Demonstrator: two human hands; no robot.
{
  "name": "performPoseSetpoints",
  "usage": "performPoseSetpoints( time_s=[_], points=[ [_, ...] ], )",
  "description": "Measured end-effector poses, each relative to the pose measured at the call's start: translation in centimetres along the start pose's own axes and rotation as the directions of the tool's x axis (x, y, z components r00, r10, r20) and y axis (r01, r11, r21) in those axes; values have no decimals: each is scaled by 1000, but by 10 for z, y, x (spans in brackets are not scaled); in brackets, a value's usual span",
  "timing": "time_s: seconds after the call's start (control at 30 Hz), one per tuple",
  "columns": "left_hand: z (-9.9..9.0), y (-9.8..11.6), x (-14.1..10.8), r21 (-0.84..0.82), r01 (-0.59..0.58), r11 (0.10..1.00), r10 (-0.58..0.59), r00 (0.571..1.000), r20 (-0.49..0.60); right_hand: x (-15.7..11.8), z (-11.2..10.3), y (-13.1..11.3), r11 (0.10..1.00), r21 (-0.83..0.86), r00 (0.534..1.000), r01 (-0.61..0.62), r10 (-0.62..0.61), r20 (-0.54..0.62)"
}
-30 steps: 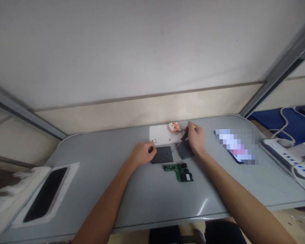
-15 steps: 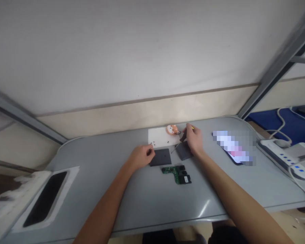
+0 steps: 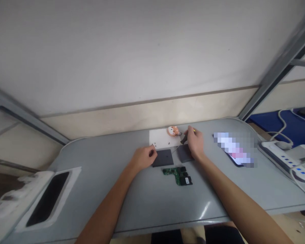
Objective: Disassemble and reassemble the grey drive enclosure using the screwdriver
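Observation:
My right hand (image 3: 196, 143) is wrapped round a screwdriver (image 3: 184, 139) with a dark handle and a yellow end. Its thin shaft slants down to the left, between two flat dark panels. The left panel (image 3: 163, 158) lies against the fingertips of my left hand (image 3: 144, 157), which is closed in a pinch; whatever it may hold is hidden. Partly under my right hand lies the right panel (image 3: 185, 153). Just in front of both is a green circuit board (image 3: 177, 172) with black parts. Behind them, a white sheet (image 3: 158, 136) carries several tiny dark screws (image 3: 154, 145).
An orange and white animal-faced trinket (image 3: 173, 131) sits on the sheet. To the right are a phone (image 3: 234, 150) with a blurred screen and a white power strip (image 3: 286, 159) with cables. At left, a dark slab-shaped device (image 3: 48, 198) lies on white paper.
The view has shifted slightly. The screwdriver's tip, earlier visible in the gap between the panels, now sits slightly higher. Both hands keep nearly the same pose.

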State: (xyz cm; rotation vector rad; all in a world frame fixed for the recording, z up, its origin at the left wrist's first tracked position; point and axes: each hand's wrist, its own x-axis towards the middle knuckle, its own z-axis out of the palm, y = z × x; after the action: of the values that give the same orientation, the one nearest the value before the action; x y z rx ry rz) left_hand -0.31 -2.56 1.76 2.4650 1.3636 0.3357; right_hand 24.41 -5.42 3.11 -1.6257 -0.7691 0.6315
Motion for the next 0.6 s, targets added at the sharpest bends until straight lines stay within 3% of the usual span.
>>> performPoseSetpoints(
  time_s=[0.6],
  points=[
    [-2, 1, 0, -27, -16, 1000, 16, 1000, 23, -4, 2, -2, 991, 116, 994, 67, -76, 73]
  ],
)
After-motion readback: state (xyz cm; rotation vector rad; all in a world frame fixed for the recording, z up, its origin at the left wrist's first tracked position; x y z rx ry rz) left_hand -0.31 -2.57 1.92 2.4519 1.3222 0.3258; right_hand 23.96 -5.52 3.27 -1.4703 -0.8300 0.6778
